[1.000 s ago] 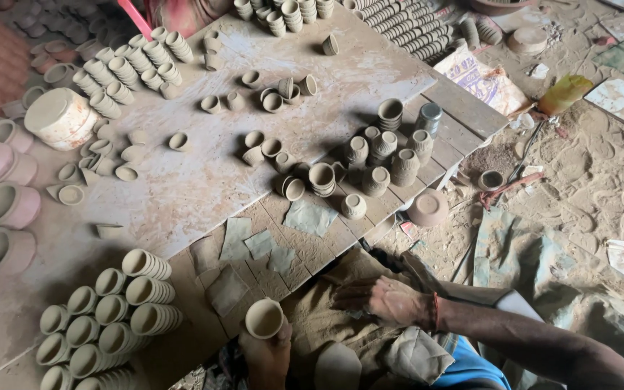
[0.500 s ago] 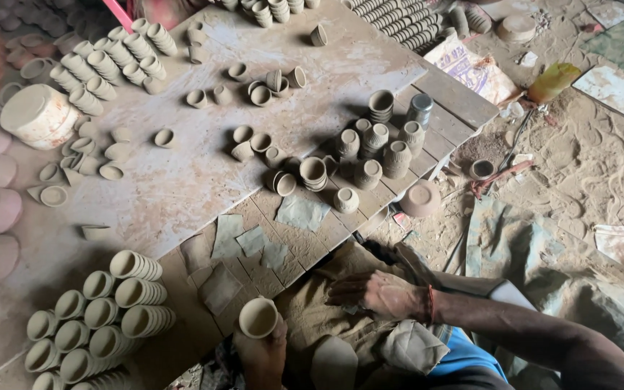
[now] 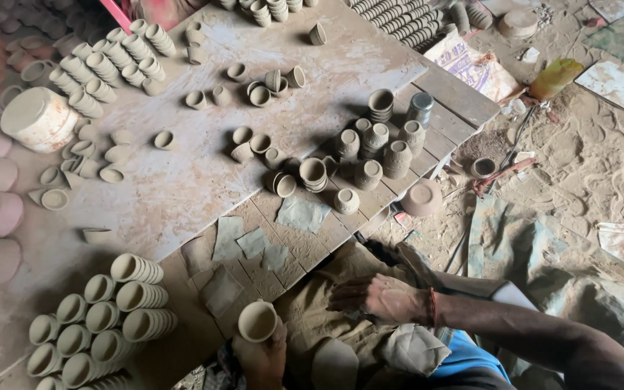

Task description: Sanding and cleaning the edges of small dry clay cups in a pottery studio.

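Clay cup (image 3: 258, 321) sits at the bottom centre of the frame, mouth up, clasped from below in my left hand (image 3: 263, 357), whose grip is closed around its base. My right hand (image 3: 383, 297), lower centre-right, lies flat with fingers spread on the mud-stained cloth (image 3: 319, 303) over my lap, holding nothing. Just left of the cup I see rows of stacked cups (image 3: 102, 310) lying on their sides at the lower left. Above, the wooden tabletop (image 3: 182, 188) carries scattered small cups, with a cluster of darker, upright stacks (image 3: 377, 148) near its right edge.
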